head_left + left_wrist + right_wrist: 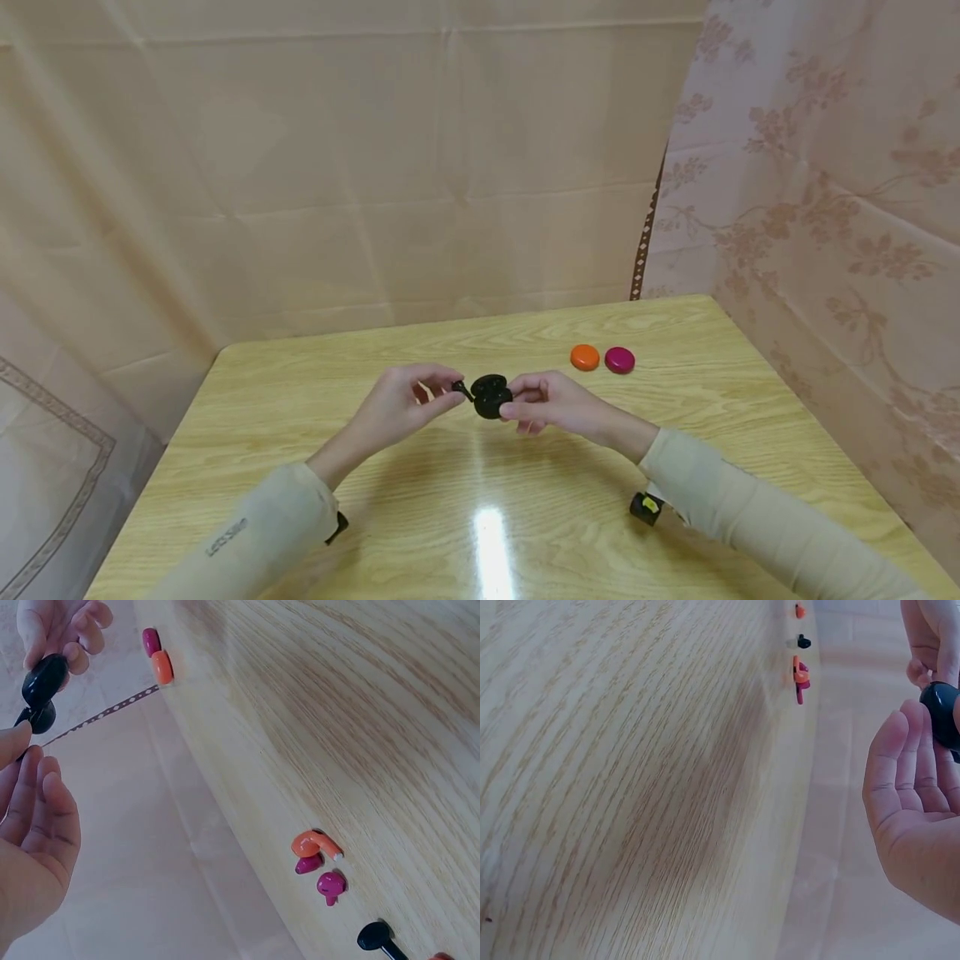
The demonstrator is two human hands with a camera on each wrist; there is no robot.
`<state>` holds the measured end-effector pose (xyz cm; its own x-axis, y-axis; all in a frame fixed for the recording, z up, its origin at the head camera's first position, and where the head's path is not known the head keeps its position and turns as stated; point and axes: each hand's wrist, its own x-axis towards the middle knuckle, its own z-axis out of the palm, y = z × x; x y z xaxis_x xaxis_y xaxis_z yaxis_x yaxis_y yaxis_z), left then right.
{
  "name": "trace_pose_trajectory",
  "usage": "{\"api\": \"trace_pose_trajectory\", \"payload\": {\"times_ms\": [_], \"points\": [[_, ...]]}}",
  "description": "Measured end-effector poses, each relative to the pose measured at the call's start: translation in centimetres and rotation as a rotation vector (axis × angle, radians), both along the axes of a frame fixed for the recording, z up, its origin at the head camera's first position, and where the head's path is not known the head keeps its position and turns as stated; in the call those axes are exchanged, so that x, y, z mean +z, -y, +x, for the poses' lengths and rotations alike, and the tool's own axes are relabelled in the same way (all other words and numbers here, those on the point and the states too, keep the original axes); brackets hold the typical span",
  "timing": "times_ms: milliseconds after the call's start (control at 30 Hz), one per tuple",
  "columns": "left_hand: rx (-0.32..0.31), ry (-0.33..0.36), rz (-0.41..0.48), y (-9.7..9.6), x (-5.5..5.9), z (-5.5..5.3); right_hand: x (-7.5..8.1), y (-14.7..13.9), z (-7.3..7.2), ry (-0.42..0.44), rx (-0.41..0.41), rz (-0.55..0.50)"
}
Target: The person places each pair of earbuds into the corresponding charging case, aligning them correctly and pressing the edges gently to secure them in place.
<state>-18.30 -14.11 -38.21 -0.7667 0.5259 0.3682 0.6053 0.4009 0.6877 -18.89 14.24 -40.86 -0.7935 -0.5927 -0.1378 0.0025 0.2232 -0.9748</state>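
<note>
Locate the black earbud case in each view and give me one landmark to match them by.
Head: the black earbud case sits just below the picture's centre.
Left wrist: upper left, close to the left edge.
Right wrist: at the right edge, above mid-height, partly cut off.
Shared landmark: the right hand, holding the case in all three.

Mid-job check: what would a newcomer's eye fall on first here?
Likely the open black case in the right grip over the table, with a black earbud pinched beside it in the left grip. Next, the orange disc and pink disc, side by side toward the table's far right. The left wrist view adds loose earbuds near the table's edge.
</note>
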Motion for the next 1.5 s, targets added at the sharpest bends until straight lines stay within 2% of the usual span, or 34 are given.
{"api": "trace_pose_trajectory", "payload": {"times_ms": [133,400,667,1133,1500], "points": [[0.01,-0.017,0.037,-0.5,0.0,0.1,0.0,0.0,0.1,0.0,-0.004,0.003],[-0.01,-0.081,0.074,-1.2,0.1,0.2,-0.2,0.1,0.1,-0.007,-0.004,-0.017],[-0.034,-0.156,0.076,-1.5,-0.2,0.1,-0.5,0.3,0.1,-0.008,-0.018,-0.027],[-0.044,-0.193,0.053,-1.3,0.0,0.1,-0.3,0.6,0.3,-0.018,-0.022,-0.044],[-0.011,-0.207,0.053,-1.3,0.0,0.3,-0.5,0.9,0.4,-0.015,-0.031,-0.061]]}}
